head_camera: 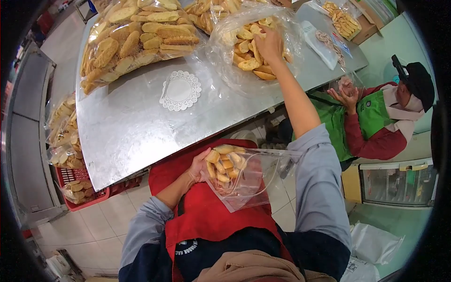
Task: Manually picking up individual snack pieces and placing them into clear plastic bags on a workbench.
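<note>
My left hand (198, 166) grips the side of a clear zip pouch (255, 187) in front of my red apron. Pieces of toasted bread (225, 164) fill the pouch's bottom end, beside my fingers. At arm's length over the metal table (141, 134), my right hand (270, 45) reaches into a large open plastic bag (222, 67). Its fingertips touch the bread pieces (250, 63) in there; whether they have closed on one I cannot tell. A white paper doily (180, 91) lies on the table, left of the open bag.
A big bag of long bread rusks (141, 38) covers the table's back left. Beyond the open bag lie a coil of cord (329, 42) and a packed bag of bread (345, 24). A co-worker in a green apron (373, 109) stands right. A red basket (102, 195) sits below left.
</note>
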`<state>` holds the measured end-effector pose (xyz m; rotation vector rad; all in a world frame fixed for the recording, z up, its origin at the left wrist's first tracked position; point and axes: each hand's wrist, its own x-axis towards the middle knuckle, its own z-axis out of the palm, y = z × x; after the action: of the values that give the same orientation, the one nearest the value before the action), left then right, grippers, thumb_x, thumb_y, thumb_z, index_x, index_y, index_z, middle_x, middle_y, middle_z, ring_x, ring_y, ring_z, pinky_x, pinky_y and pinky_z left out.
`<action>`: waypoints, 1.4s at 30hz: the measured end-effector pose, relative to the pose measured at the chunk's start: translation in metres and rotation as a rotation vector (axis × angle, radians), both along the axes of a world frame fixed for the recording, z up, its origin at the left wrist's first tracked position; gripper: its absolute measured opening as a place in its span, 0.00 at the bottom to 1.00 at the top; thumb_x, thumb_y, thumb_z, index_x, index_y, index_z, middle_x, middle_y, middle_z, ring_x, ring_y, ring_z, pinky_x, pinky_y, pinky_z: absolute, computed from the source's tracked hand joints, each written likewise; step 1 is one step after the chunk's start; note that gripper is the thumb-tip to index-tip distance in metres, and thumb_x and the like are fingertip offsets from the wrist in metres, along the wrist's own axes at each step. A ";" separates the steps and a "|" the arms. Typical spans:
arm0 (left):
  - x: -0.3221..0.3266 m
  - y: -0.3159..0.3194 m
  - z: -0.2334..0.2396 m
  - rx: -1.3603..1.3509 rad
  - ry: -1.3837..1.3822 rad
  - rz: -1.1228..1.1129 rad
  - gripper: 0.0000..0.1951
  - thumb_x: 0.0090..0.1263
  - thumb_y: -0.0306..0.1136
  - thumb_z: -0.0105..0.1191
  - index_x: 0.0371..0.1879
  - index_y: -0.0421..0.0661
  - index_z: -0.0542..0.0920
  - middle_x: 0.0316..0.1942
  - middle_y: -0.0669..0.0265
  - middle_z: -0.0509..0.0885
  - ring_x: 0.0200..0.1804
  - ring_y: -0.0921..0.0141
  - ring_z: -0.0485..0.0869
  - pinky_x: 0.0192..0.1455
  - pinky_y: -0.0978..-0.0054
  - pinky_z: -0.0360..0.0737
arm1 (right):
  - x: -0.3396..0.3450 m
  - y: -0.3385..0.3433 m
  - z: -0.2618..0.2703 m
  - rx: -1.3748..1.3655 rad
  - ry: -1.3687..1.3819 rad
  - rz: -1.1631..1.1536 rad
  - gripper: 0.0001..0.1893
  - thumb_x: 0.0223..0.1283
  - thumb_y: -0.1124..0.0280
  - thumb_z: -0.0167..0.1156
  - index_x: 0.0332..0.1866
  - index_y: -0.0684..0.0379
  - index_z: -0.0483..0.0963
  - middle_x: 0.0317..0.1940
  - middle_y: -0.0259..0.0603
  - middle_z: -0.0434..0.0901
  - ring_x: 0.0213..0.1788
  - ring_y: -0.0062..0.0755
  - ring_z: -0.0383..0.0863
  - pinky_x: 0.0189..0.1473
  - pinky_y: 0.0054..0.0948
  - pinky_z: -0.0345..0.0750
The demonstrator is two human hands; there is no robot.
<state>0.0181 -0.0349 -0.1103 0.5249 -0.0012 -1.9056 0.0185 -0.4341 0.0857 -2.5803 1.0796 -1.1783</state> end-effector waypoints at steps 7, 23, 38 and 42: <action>0.002 -0.003 -0.008 -0.153 0.366 -0.043 0.38 0.71 0.63 0.40 0.68 0.42 0.64 0.66 0.51 0.70 0.65 0.51 0.71 0.64 0.44 0.70 | -0.036 0.029 0.007 0.118 0.462 0.617 0.16 0.48 0.78 0.62 0.45 0.58 0.81 0.43 0.42 0.82 0.47 0.44 0.80 0.52 0.38 0.76; 0.002 0.003 0.021 0.026 0.000 0.052 0.35 0.71 0.61 0.41 0.65 0.44 0.68 0.62 0.52 0.75 0.62 0.53 0.75 0.64 0.50 0.72 | -0.142 0.109 0.072 0.750 -0.357 0.542 0.18 0.58 0.80 0.63 0.53 0.65 0.71 0.52 0.45 0.79 0.56 0.29 0.77 0.58 0.26 0.75; -0.010 -0.005 0.035 -0.141 0.102 0.027 0.37 0.72 0.61 0.38 0.71 0.44 0.59 0.68 0.50 0.67 0.68 0.49 0.68 0.70 0.45 0.63 | -0.241 0.274 0.154 0.735 0.348 0.473 0.19 0.50 0.84 0.65 0.51 0.63 0.77 0.52 0.44 0.79 0.53 0.30 0.81 0.47 0.25 0.82; -0.011 0.005 0.042 -0.156 0.077 0.019 0.39 0.71 0.62 0.41 0.71 0.43 0.59 0.69 0.49 0.65 0.69 0.49 0.67 0.70 0.43 0.62 | -0.223 0.273 0.135 0.785 0.444 0.629 0.19 0.51 0.84 0.65 0.52 0.65 0.76 0.53 0.44 0.80 0.52 0.31 0.81 0.47 0.25 0.83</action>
<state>0.0073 -0.0301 -0.0684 0.3442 -0.0938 -1.8879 -0.2047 -0.1613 0.2207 -2.2530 0.5177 -0.0076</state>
